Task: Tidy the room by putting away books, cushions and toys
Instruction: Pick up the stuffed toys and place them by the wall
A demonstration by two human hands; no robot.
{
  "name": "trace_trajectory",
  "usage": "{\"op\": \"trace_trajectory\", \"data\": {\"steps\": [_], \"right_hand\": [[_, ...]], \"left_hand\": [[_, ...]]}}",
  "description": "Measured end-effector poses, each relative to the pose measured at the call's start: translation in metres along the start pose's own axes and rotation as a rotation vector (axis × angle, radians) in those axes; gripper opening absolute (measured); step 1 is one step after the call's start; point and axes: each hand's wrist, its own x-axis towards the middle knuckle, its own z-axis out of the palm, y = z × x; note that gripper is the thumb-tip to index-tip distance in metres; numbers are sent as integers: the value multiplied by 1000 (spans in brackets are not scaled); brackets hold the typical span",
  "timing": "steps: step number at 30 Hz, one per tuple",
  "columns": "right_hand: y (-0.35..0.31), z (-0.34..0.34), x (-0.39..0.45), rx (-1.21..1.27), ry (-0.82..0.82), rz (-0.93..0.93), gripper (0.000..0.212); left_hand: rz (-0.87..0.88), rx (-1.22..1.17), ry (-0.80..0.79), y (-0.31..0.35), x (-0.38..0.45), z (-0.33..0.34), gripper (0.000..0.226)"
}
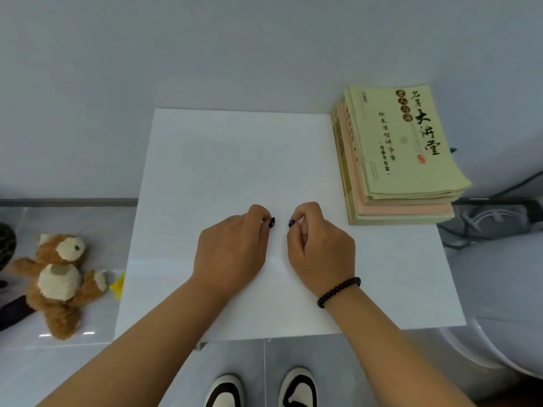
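Head view: left hand (235, 248) and right hand (318, 249) rest curled and empty on the table (223, 160); book stack (396, 157) tidy at two o'clock, teddy bear (60, 277) left on the floor (88, 218) at nine.

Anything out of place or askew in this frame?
Yes: a brown-and-cream plush bear lies sprawled on the grey tiled floor left of the white table. The stack of yellow and pink paperback books is fanned unevenly.

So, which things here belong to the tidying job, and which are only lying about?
For the job:
stack of books on the white table
teddy bear on the floor

Just lying about:
cables
yellow object, partly hidden
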Motion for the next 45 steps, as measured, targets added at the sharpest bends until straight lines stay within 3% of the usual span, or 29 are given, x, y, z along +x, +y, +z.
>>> {"op": "trace_trajectory", "data": {"steps": [2,7,17,23,29,37,45], "right_hand": [[-2,-3,-3,47,-41,90,10],[-25,-35,13,418,-247,569,23],[-68,-121,29,524,-379,642,11],[-96,-129,36,591,-407,683,8],[-124,-108,37,587,-357,760,8],[-176,-97,9,614,-119,923,10],[-193,-119,-62,658,80,1089,12]], "left_hand": [[-43,-16,-57,3,-1,-6,26],[-425,-297,-215,37,-3,-49,15],[-586,-355,-332,68,-4,-161,24],[-556,-312,-355,49,3,-192,27],[-514,-421,-426,20,4,-187,30],[-287,-460,-590,-11,1,-205,31],[-165,-496,-737,6,-48,-201,32]]}}
